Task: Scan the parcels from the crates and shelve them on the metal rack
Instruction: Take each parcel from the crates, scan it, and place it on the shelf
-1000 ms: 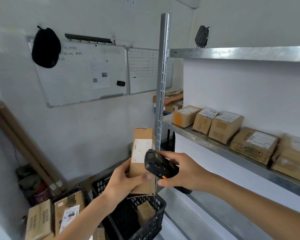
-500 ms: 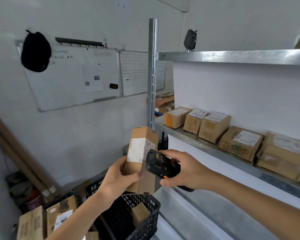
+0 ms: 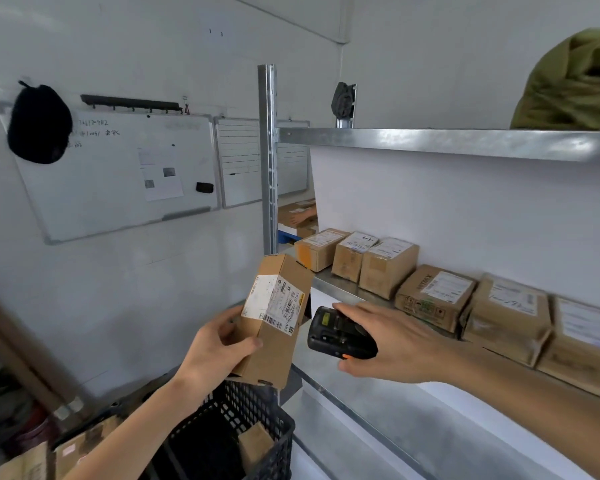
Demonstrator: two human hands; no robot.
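My left hand [image 3: 219, 348] grips a tall brown cardboard parcel [image 3: 274, 323] by its lower end, tilted to the right, with its white barcode label facing me. My right hand [image 3: 388, 344] holds a black handheld scanner [image 3: 336, 334] just right of the parcel, its head aimed at the label. Both are in front of the metal rack [image 3: 430, 143]. Several brown parcels [image 3: 433, 299] stand in a row on the rack's middle shelf. Below my left arm sits a black plastic crate [image 3: 257, 434] with a small parcel [image 3: 255, 445] inside.
More cardboard boxes [image 3: 66, 455] lie at the lower left. A whiteboard [image 3: 118, 174] with a black cap hangs on the left wall. An olive bag [image 3: 572, 84] sits on the top shelf. The bottom shelf [image 3: 413, 431] is bare metal. Wooden poles lean at far left.
The parcel has tilted to the right and turned its label toward me. The scanner hand has drawn back to the right, away from the label. My view has shifted right along the rack.
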